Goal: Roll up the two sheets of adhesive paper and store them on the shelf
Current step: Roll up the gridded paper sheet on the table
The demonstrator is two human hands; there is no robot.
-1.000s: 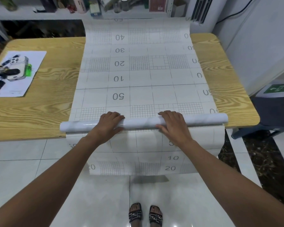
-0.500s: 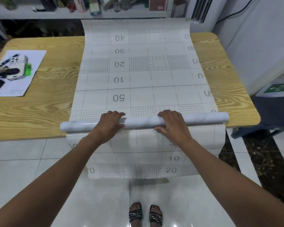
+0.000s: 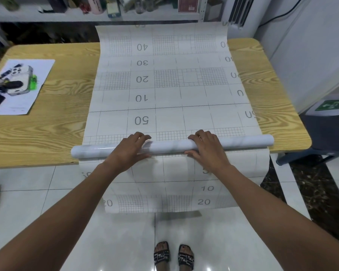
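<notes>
Gripping a roll of adhesive paper at the near edge of the worktop, long axis running left to right, almost parallel to that edge, right end tilted slightly farther away than the left. Clasping it left of middle with the left hand, fingers curled over the far side, thumb pressed along the near side. Clasping it right of middle with the right hand in the same way, bare marbled roll showing between the two. Beyond the roll, a flat sheet, grid side up with printed numbers, stretching straight away across the worktop and curling up at the far edge against the shelf. Below the roll, more gridded paper hanging over the near edge toward the tiled floor; cannot tell whether one sheet or a second. Off to the left on the worktop, well apart from the roll, a white page carrying a phone and small dark items. At the bottom, two feet in sandals.
</notes>
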